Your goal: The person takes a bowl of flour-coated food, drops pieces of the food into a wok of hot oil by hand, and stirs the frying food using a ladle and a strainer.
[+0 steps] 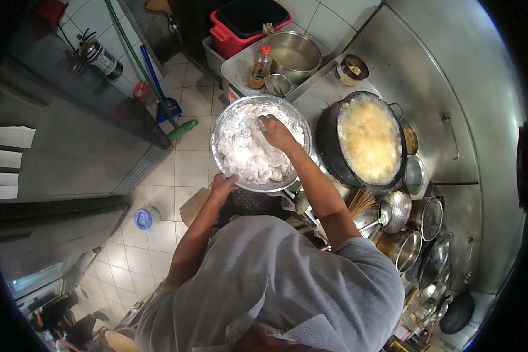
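Note:
A wide metal bowl (217, 159) full of white flour-like powder and coated lumps (249, 149) is in front of me. My left hand (223, 186) grips the near left rim, its thumb over the edge. Over the powder, inside the bowl, my right hand (276, 132) has its fingers curled together; what is in them is hidden, and they look dusted white. Just right of the bowl stands a black wok (327, 138) of bubbling, foamy yellow oil (369, 138).
Behind the bowl are a bottle with a red cap (260, 67), a metal pot (293, 56) and a red bin (220, 32). A perforated ladle (398, 208), a bamboo whisk (361, 202) and pots (406, 251) crowd the right. A broom (182, 130) leans at left.

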### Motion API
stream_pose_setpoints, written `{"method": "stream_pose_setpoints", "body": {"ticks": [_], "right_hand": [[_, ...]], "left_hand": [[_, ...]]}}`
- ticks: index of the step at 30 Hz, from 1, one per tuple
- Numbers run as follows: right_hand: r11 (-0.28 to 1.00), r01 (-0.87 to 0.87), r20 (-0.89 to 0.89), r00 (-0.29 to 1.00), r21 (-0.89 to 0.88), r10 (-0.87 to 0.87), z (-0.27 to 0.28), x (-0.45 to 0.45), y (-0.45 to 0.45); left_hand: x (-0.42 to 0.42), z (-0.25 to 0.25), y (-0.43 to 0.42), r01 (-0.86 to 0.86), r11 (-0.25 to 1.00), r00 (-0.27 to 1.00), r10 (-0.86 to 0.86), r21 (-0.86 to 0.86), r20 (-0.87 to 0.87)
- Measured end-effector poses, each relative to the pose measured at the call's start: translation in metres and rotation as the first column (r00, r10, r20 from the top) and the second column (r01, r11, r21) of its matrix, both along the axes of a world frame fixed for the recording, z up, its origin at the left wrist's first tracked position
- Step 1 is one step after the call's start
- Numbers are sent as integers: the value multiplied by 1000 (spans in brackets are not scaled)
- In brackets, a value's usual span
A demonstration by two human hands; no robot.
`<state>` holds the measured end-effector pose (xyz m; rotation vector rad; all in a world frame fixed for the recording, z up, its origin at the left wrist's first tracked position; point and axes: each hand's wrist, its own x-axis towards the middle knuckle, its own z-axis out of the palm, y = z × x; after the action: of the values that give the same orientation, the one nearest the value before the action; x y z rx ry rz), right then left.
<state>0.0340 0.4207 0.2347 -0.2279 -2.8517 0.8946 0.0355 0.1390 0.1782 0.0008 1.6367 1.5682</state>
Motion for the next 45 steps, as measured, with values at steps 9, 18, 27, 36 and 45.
{"method": "stream_pose_setpoints", "body": {"ticks": [9, 18, 27, 36, 45], "right_hand": [[961, -133, 312, 949, 243, 52, 12, -21, -60], [995, -63, 74, 995, -82, 69, -16, -22, -50], [974, 66, -258, 958, -218, -122, 39, 57, 4], [887, 447, -29, 894, 118, -446, 89, 170, 168], [790, 400, -169, 916, 465, -365, 38, 191, 250]], "left_hand": [[-1, -2, 0, 22, 1000, 1000, -22, 3, 9], [1, -6, -5, 10, 999, 1000, -10, 37, -14], [5, 9, 2, -7, 998, 1000, 7, 63, 9], [5, 20, 5, -13, 996, 1000, 12, 86, 17], [3, 17, 4, -16, 999, 1000, 15, 32, 14]]}}
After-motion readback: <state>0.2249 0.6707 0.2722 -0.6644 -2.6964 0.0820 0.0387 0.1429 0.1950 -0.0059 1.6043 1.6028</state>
